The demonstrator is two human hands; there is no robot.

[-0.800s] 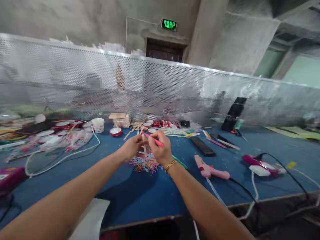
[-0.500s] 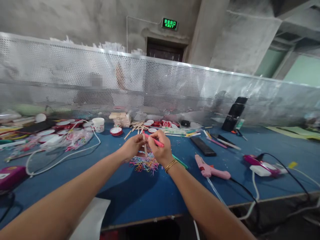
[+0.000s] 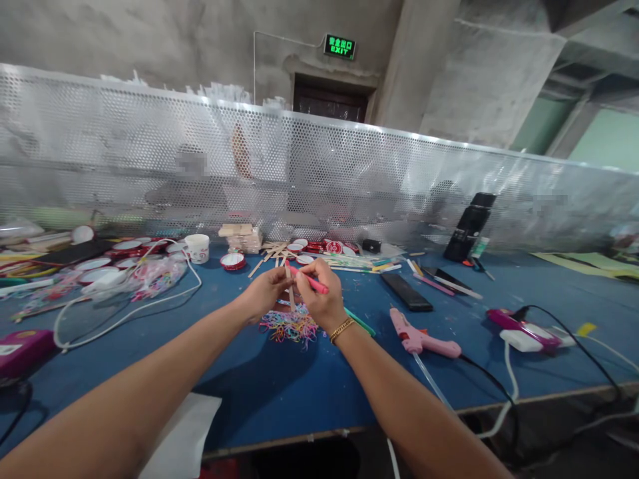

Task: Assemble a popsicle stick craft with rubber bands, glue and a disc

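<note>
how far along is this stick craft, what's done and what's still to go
Done: nothing finished shows on the blue table. In hand: the left hand holds a wooden stick upright while the right hand presses a pink stick across its top. Left, probably: more loose sticks lie behind, colourful bands lie beneath the hands, and the pink glue gun lies untouched.

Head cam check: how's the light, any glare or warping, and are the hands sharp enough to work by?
Head view: even, soft light; arm shadows on the blue table; glare along the perforated screen; wide-angle bending at edges; left hand, right hand and pink pen fairly sharp.
</note>
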